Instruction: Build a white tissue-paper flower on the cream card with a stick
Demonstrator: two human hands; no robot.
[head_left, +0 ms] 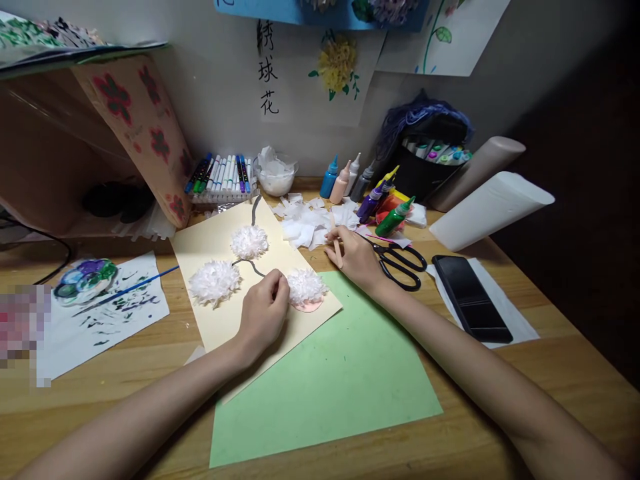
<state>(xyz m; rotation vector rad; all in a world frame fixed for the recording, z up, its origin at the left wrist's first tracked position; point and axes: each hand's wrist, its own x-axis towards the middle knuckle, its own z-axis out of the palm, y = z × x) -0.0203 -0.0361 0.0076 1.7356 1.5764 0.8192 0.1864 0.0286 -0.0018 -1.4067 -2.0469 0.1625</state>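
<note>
My left hand point(265, 307) rests closed on a cream sheet of paper point(220, 227), its fingers curled in; whatever they may hold is hidden. Three fluffy white paper flowers are on that sheet: an upper flower point(249, 242), a left flower point(215, 283) and a right flower point(307, 287) with pink paint at its lower edge. Dark painted stems run between them. Between the fingers of my right hand point(353, 255) is a thin wooden craft stick point(339, 256), held upright beside a heap of torn white tissue paper point(307, 223).
Black scissors point(400, 260) lie right of my right hand. Behind stand paint bottles point(330, 179), markers point(225, 175) and a bowl of tissue point(277, 175). A green sheet point(340, 380) lies under the cream one. A phone point(473, 297) is at right, a paint palette point(85, 281) at left.
</note>
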